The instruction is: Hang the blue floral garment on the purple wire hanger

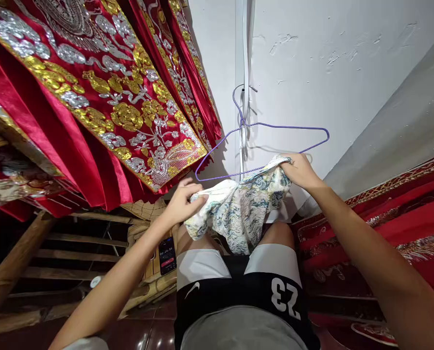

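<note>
A white garment with a blue, green and yellow floral pattern (244, 209) is stretched between my two hands above my knees. My left hand (183, 201) pinches its left edge between thumb and fingers. At the upper right corner, my right hand (302, 170) is closed on the cloth, its fingertips partly hidden. Just behind the garment hangs a purple wire hanger (293, 127), hooked at the wall. The lower bar of the hanger passes close to the garment's top edge; I cannot tell whether they touch.
Red drapes with gold and silver sequins (129, 114) hang at the left. A phone showing a running timer (167, 255) rests on bamboo furniture (81, 272) beside my left leg. More red embroidered cloth (384, 228) lies at the right. The white wall (311, 63) stands ahead.
</note>
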Motion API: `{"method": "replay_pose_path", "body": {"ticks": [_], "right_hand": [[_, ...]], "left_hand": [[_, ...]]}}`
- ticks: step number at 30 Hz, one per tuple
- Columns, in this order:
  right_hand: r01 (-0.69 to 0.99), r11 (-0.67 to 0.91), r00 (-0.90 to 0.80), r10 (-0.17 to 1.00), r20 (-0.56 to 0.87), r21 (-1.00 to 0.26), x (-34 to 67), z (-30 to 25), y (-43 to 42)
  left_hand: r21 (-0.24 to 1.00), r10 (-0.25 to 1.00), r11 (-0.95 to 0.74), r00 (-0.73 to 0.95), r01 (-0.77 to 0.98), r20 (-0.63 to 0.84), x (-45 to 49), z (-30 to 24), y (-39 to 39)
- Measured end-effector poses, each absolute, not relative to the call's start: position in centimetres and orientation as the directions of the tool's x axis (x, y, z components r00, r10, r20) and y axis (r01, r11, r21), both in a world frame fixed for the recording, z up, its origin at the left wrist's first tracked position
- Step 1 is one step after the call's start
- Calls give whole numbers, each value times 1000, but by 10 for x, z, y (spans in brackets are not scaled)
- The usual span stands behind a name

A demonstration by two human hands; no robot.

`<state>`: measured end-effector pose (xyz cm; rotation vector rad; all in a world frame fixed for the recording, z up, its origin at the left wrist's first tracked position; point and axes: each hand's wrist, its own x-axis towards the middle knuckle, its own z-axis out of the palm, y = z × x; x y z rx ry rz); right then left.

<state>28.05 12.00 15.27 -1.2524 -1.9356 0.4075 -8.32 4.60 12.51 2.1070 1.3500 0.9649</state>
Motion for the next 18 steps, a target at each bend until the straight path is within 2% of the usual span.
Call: {"method": "replay_pose_path", "body": {"ticks": [1,3,4,5,7,12,14,18], "right_hand": [[638,460,-217,877,429,-618,280,153,120],[659,454,-232,881,412,-600,279,154,119],[669,452,-233,882,410,-591,278,155,118],[677,449,-229,882,413,-583,278,155,118],[682,442,-210,881,423,-583,277,155,116],[588,412,-206,909,363,-696,268,147,112],[554,401,-218,916,338,-729,261,141,111],[562,415,-243,910,336,-716,251,133,107]], "left_hand": [[493,880,-468,337,733,334,-90,129,53],[163,853,-476,408,864,326,-99,135,63],[84,852,-457,408,886,328,-101,137,67],[58,851,-449,407,892,333,-102,138,70],[121,838,-464,390,878,383,-101,140,72],[417,802,-487,205,767,560,-85,151,75],[438,767,-526,184,730,615,-73,161,82],[360,698,-602,250,713,671,-53,183,107]]}}
